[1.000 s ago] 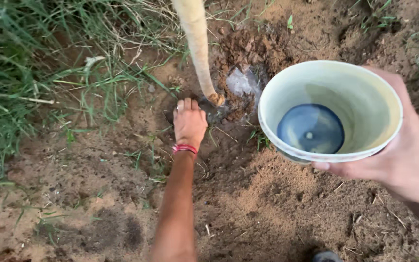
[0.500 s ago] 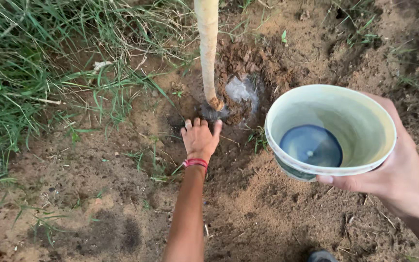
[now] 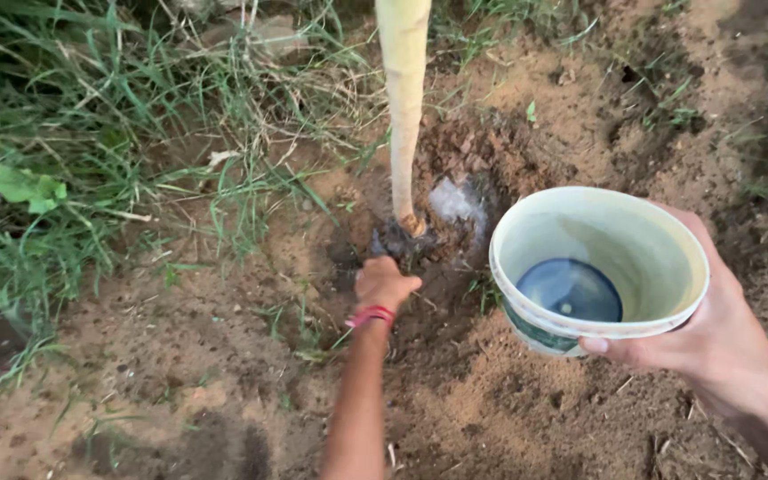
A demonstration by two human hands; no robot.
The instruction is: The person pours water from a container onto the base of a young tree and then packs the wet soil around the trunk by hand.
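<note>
The left hand (image 3: 384, 283), curled closed, presses damp crumbly soil (image 3: 455, 267) beside a smooth pale trunk (image 3: 404, 116), while the right hand (image 3: 713, 342) grips a round plastic tub (image 3: 599, 267).

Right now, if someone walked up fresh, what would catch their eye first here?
Probably the pale bucket, seemingly empty with a dark bottom, held by the right hand at the right. Next, the left hand, with a red wristband, reaching into the damp hole at the foot of a pale stem in sandy soil, grass to the left.
</note>
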